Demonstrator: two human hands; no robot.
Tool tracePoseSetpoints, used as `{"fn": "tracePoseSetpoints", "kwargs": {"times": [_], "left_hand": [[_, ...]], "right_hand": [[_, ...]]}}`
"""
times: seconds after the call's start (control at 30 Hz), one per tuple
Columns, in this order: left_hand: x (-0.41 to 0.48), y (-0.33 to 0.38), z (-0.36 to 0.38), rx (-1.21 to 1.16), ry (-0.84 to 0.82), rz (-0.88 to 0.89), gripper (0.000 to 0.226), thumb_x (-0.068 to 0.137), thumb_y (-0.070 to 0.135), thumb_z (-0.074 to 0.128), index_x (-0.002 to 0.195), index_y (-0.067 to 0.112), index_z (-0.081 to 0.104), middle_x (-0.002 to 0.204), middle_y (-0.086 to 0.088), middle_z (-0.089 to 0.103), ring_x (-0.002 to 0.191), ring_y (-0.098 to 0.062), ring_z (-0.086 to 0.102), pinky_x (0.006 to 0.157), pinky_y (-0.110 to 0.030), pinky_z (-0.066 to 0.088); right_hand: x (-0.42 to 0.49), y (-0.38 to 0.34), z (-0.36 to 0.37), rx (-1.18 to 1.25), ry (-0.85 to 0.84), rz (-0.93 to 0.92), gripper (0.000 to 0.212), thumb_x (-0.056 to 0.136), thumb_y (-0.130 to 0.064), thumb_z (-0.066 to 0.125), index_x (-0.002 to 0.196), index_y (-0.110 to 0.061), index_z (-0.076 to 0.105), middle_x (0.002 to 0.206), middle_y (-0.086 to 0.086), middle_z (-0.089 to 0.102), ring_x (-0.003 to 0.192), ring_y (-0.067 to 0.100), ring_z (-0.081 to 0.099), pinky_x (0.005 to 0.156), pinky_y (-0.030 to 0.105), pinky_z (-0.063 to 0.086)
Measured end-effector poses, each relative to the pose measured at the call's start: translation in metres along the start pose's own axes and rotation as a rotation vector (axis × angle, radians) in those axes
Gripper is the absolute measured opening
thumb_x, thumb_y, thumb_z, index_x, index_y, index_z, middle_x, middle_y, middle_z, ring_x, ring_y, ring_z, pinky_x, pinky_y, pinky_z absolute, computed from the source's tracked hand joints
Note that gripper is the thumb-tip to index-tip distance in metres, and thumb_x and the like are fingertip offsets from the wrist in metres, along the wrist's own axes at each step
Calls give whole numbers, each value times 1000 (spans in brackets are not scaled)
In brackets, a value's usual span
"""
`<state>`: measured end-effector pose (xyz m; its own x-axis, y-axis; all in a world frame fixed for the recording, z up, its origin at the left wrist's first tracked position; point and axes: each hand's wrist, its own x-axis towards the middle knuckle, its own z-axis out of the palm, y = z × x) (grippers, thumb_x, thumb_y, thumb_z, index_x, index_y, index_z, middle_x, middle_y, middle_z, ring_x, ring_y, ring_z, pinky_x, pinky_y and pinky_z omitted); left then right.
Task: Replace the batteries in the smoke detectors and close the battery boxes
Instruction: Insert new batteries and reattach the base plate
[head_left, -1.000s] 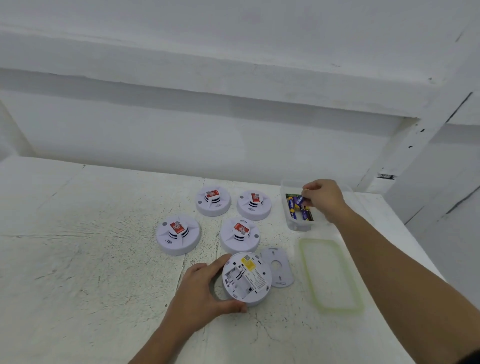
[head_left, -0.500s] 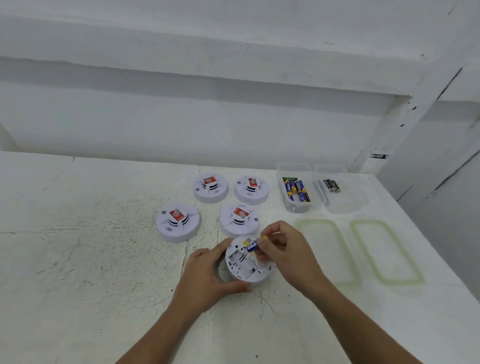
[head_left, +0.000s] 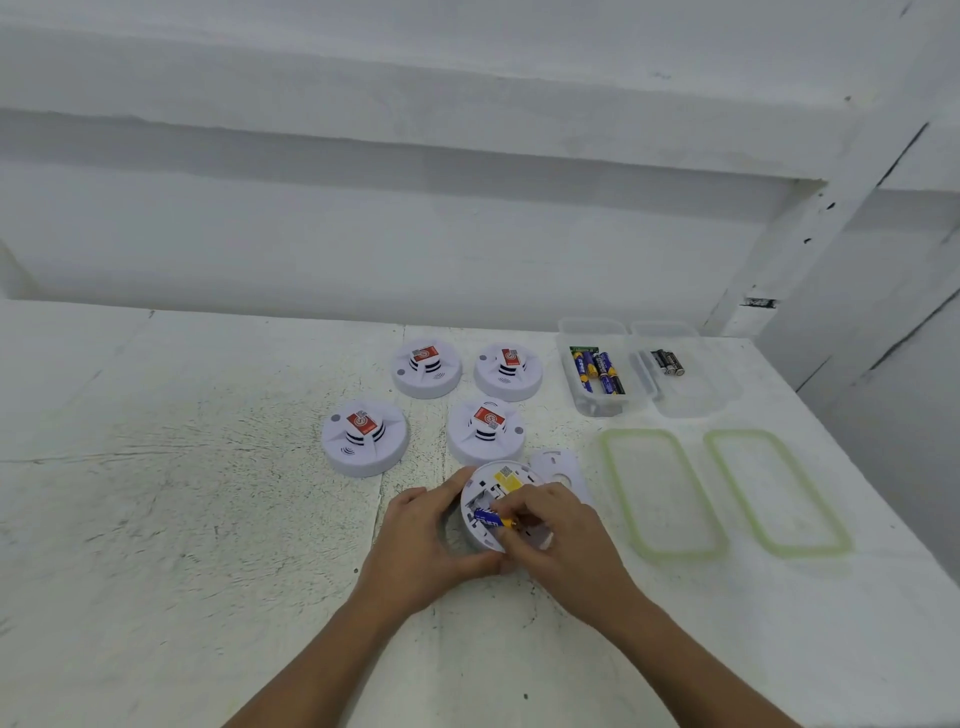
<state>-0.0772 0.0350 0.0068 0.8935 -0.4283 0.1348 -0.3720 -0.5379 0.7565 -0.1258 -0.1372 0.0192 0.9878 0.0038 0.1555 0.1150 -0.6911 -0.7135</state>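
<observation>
Your left hand (head_left: 421, 540) grips the open smoke detector (head_left: 501, 480) by its left rim, fingers curled over the far edge and thumb under the near one. It seems to hold the body tipped up off the worktop (head_left: 208, 519), so the open back faces your right hand (head_left: 561, 540). That hand pinches a blue and yellow battery (head_left: 488, 517) by its right end, between thumb and fingertips.

The battery lies right at the battery bay (head_left: 480, 500), along its near edge. Its long axis runs left to right across your view, with the free end pointing at your left hand. Your fingers cover the other end, so I cannot tell whether it touches the contacts.

As I judge it, the next move turns on that axis: bring the battery in line with the slot before you press, and let the left hand brace against the push. The right hand is the nearer one and does the seating.

The cover plate (head_left: 556, 462) lies flat just beyond your right hand, close beside the detector and handy for closing. Four other detectors (head_left: 363, 436) sit face up farther back. To the right stand a clear box (head_left: 602, 406) of blue batteries and a second box (head_left: 696, 397) with dark ones.
</observation>
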Motion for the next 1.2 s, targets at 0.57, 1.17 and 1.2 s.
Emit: {"fn": "tracePoseSetpoints", "kwargs": {"times": [0.57, 1.17, 1.2], "left_hand": [[1, -11, -2, -44, -79, 16, 75, 56, 72, 64, 116, 83, 19, 114, 48, 45, 103, 0, 46, 85, -9, 31], [-1, -5, -3, -4, -68, 5, 73, 59, 70, 60, 121, 61, 24, 108, 59, 36, 105, 21, 34, 89, -5, 25], [-1, -7, -2, -4, -66, 2, 73, 59, 71, 59, 122, 61, 24, 105, 57, 41, 106, 20, 35, 89, -5, 25]], "right_hand": [[7, 3, -21, -59, -226, -66, 18, 88, -28, 63, 104, -32, 67, 106, -15, 56, 109, -4, 46, 86, 7, 38], [12, 6, -20, 45, -219, -18, 13, 86, -14, 67, 97, -18, 73, 111, -6, 63, 105, -15, 50, 83, 1, 37], [11, 6, -20, 50, -215, -14, 13, 86, -13, 67, 97, -17, 73, 111, -4, 62, 104, -16, 51, 83, 0, 37]]}}
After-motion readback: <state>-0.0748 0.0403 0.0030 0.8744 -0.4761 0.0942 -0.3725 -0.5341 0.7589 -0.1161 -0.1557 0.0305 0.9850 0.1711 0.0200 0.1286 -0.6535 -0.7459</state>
